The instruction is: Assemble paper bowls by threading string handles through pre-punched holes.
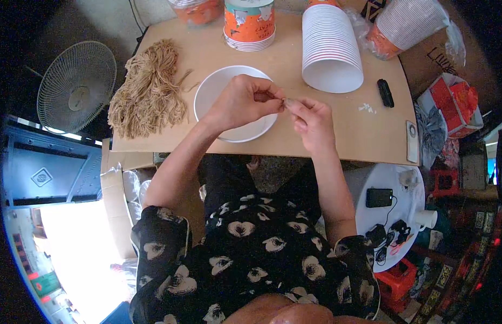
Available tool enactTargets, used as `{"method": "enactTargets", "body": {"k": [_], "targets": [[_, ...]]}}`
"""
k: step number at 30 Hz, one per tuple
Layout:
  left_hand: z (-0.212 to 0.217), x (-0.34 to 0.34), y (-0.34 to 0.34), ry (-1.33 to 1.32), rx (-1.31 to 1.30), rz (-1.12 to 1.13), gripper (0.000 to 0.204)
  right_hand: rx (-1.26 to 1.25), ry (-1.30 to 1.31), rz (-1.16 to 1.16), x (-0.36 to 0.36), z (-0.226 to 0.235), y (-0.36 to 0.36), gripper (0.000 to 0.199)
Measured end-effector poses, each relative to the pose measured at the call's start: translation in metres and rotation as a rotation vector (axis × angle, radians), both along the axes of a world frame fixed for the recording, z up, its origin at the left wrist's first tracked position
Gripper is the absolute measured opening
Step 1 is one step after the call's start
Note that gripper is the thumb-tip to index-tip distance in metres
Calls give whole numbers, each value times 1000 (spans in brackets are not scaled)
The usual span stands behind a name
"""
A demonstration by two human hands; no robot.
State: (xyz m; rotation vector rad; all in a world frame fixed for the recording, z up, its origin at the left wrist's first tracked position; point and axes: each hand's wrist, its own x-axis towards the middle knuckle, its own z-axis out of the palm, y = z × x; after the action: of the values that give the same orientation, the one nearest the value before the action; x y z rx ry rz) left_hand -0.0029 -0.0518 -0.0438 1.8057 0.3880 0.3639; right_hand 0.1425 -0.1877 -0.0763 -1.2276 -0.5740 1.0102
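Observation:
Over the right side of a round white tub [207,90], my two hands meet at their fingertips. My left hand [245,102] is closed in a pinch, its thumb and forefinger pressed together. My right hand [313,120] is also closed, thumb against forefinger, its tips touching those of the left. Whatever small brownish bit they hold between them is too small to name. To the left of the tub lies a heap of tan strands [148,92] like cut twine, with a few loose ends reaching toward the tub.
A nested stack of white paper tubs [333,59] lies at the back right, near an orange tub stack [250,27]. A black object [385,93] lies by the table's right side. A fan [77,86] stands left; a round side table [402,216] holds a phone [379,197].

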Motion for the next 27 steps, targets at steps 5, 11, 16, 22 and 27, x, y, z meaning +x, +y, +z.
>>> {"method": "enactTargets", "body": {"k": [5, 11, 16, 22, 27], "targets": [[-2, -4, 0, -51, -25, -33, 21, 74, 136, 19, 0, -3, 0, 19], [-1, -3, -2, -29, 77, -7, 20, 111, 96, -5, -4, -4, -3, 19], [-2, -4, 0, -46, 50, -15, 19, 106, 117, -12, -5, -5, -4, 20], [-4, -5, 3, -42, -9, -40, 19, 98, 110, -5, -8, -3, -5, 23], [-5, -6, 3, -30, -41, -47, 19, 108, 65, 16, -7, 0, -9, 25]]}}
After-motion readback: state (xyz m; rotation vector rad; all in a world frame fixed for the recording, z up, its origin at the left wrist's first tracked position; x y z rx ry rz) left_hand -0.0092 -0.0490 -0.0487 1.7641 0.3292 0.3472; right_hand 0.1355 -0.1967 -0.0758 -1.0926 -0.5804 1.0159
